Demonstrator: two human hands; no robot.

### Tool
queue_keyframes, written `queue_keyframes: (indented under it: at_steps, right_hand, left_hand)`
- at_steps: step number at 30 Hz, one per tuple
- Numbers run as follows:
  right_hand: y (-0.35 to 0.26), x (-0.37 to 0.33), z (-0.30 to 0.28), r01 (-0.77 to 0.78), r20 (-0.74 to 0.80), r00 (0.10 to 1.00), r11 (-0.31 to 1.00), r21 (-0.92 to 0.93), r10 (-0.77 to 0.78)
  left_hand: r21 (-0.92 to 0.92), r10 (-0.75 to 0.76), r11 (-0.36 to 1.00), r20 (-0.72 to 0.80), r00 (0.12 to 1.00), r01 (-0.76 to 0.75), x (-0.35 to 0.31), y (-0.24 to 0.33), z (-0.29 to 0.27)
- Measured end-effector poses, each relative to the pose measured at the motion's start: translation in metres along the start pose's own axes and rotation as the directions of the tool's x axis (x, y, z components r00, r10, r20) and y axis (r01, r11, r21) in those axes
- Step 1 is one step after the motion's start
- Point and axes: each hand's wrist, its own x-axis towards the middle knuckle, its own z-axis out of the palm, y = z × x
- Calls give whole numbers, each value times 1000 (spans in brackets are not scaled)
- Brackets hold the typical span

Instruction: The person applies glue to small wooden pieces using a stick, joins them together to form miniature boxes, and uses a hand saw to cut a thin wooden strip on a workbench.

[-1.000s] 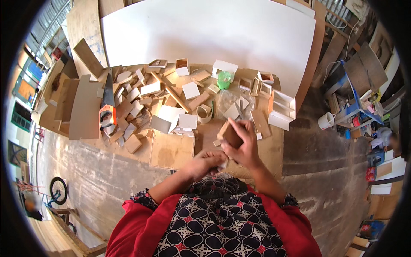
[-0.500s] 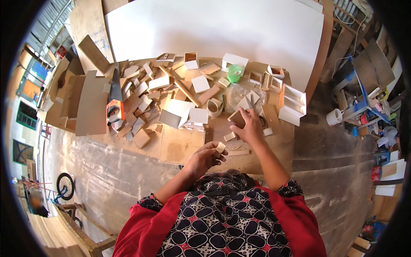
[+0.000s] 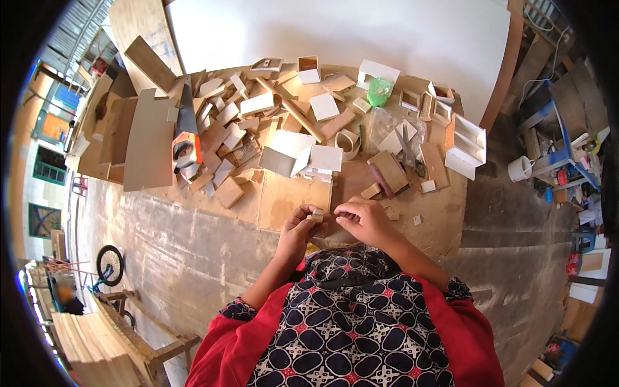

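Head view, hands curled, left pinching wood

L head cam, wide fisheye, faces dn @ workbench.

Near right corner of table: bare surface, passable. Near edge, middle: left hand and right hand take up the room. Left half choked, heaped offcuts, saw alongside. Right edge, farther back: white compartmented box blocks. Scissors obstruct inward.

Red slvs, blk/wht patt. front (cuffs too).
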Motion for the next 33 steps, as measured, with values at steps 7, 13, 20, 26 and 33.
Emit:
queue_keyframes:
  at_steps: [7, 13, 20, 26, 33]
  right_hand:
    - [-1, 9, 24, 39, -2, 999, 999, 24, -39]
    - [-6, 13, 27, 161, -30, 986, 980, -117, -166]
    - [-2, -3, 7, 105, -115, 987, 992, -75, -113]
    - [44, -30, -49, -186, -369, 923, 964, -188, 106]
    - [39, -32, -54, -234, -330, 932, 945, -230, 150]
  left_hand:
    - [37, 58, 998, -14, 998, -57, -4, -4, 0]
    - [317, 217, 926, 1, 976, -206, -2, -8, -5]
    - [796, 476, 529, 10, 879, -295, 4, 0, -11]
    - [819, 597, 487, -59, 800, -303, 9, 4, -20]
    - [882, 610, 413, -81, 788, -229, 8, 7, -34]
